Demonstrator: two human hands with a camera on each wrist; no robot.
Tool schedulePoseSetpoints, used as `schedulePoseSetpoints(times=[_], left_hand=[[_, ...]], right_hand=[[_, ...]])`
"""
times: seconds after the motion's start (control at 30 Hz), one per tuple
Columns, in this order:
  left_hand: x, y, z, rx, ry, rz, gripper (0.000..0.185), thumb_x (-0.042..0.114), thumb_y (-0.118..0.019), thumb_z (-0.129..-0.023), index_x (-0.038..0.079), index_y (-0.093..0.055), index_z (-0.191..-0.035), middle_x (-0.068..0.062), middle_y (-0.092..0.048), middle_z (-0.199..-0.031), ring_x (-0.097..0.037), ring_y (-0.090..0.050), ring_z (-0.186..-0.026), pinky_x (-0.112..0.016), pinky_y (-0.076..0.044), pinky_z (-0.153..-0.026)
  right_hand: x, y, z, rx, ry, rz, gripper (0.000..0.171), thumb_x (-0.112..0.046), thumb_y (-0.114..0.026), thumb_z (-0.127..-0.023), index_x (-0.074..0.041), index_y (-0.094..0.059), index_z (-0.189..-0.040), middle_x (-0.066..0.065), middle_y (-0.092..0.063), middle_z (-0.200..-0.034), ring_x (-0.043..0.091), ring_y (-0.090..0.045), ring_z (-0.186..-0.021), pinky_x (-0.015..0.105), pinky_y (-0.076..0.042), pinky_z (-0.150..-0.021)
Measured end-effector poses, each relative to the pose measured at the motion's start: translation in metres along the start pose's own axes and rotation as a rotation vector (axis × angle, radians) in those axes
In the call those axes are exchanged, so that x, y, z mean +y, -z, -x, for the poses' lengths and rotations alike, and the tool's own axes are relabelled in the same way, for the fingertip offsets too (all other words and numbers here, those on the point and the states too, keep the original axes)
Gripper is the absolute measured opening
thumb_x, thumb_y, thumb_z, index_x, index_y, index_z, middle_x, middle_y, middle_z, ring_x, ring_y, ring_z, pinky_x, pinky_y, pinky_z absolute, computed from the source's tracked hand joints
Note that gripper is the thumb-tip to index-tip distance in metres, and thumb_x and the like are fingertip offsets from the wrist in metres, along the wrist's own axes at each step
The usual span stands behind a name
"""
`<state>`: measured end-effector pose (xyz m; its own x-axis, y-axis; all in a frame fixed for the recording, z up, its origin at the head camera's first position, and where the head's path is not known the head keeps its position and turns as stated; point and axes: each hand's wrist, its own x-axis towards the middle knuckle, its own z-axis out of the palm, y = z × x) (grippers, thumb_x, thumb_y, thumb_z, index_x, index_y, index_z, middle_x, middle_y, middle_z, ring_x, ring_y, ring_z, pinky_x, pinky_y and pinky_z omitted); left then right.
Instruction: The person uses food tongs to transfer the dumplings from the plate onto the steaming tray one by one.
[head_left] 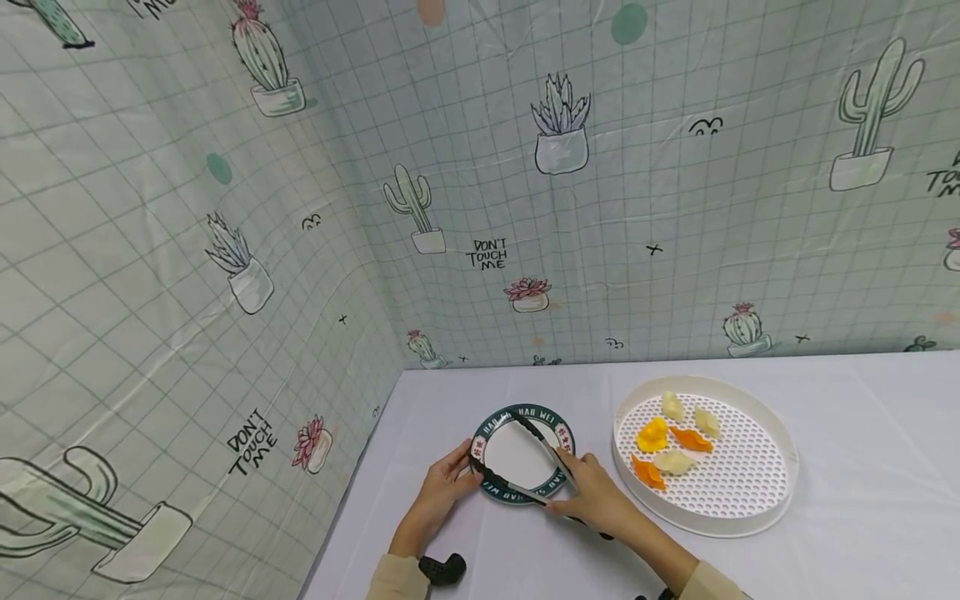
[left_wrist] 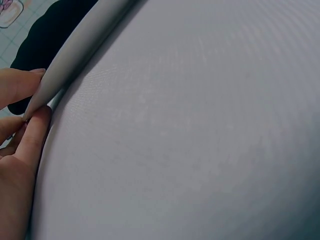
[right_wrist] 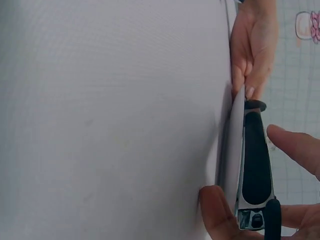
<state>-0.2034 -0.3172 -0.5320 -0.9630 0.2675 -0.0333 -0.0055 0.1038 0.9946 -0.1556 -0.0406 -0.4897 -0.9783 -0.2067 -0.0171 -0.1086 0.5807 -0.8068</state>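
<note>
A round white plate (head_left: 517, 458) with a green lettered rim is in the head view. My left hand (head_left: 442, 492) pinches its left rim; in the left wrist view the thumb is above the edge and a finger (left_wrist: 35, 135) below. Black-and-silver tongs (head_left: 536, 497) lie across the plate, their arms spread and black tips at its left and far rim. My right hand (head_left: 596, 500) holds the tongs around their arms, near the plate's right edge. In the right wrist view one fingertip (right_wrist: 214, 210) is low beside the plate and another digit is raised above the tongs.
Right of the plate stands a round white tray (head_left: 750, 517) with a perforated base. Yellow, orange and pale dumpling-shaped pieces (head_left: 675, 462) lie in it. A cactus-print cloth (head_left: 585, 225) covers the walls behind and left of the white table (head_left: 862, 467).
</note>
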Motion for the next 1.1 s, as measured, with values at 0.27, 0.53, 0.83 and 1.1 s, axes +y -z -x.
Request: schedulePoseSetpoints(times=[0.27,0.53,0.83,1.1], left_hand=[[0.001,-0.002,0.0,0.006,0.001,-0.002,0.072,-0.001,-0.065,-0.092,-0.011,-0.027,-0.151,-0.026,-0.025,-0.158,-0.037,-0.023,-0.146,-0.027,-0.03,-0.113],[0.004,-0.002,-0.001,0.012,0.007,-0.014,0.073,-0.002,-0.066,-0.091,-0.009,-0.026,-0.152,-0.025,-0.024,-0.159,-0.039,-0.023,-0.146,-0.033,-0.027,-0.115],[0.008,0.002,-0.003,0.031,0.037,0.005,0.075,-0.006,-0.061,-0.088,-0.006,-0.025,-0.154,-0.025,-0.025,-0.158,-0.041,-0.023,-0.146,-0.038,-0.028,-0.116],[0.02,0.008,-0.002,0.01,-0.014,-0.102,0.061,0.006,-0.053,-0.102,-0.007,-0.024,-0.154,-0.028,-0.034,-0.153,-0.04,-0.031,-0.143,-0.034,-0.035,-0.114]], right_hand=[[-0.006,0.014,0.006,0.005,0.0,0.056,0.09,-0.024,-0.089,-0.074,0.006,-0.044,-0.146,0.023,-0.056,-0.109,0.024,-0.052,-0.083,0.037,-0.054,-0.067],[-0.009,0.049,0.018,0.021,0.125,-0.031,0.078,-0.025,-0.081,-0.083,0.008,-0.045,-0.144,0.032,-0.054,-0.132,0.045,-0.058,-0.113,0.055,-0.056,-0.088],[0.007,0.112,0.028,0.188,0.26,-0.02,0.063,-0.028,-0.069,-0.095,0.006,-0.047,-0.143,0.031,-0.052,-0.138,0.049,-0.056,-0.117,0.059,-0.053,-0.091],[0.052,0.181,0.043,0.354,0.191,0.097,0.064,-0.032,-0.065,-0.097,0.0,-0.042,-0.148,0.033,-0.042,-0.145,0.059,-0.042,-0.123,0.077,-0.038,-0.091]])
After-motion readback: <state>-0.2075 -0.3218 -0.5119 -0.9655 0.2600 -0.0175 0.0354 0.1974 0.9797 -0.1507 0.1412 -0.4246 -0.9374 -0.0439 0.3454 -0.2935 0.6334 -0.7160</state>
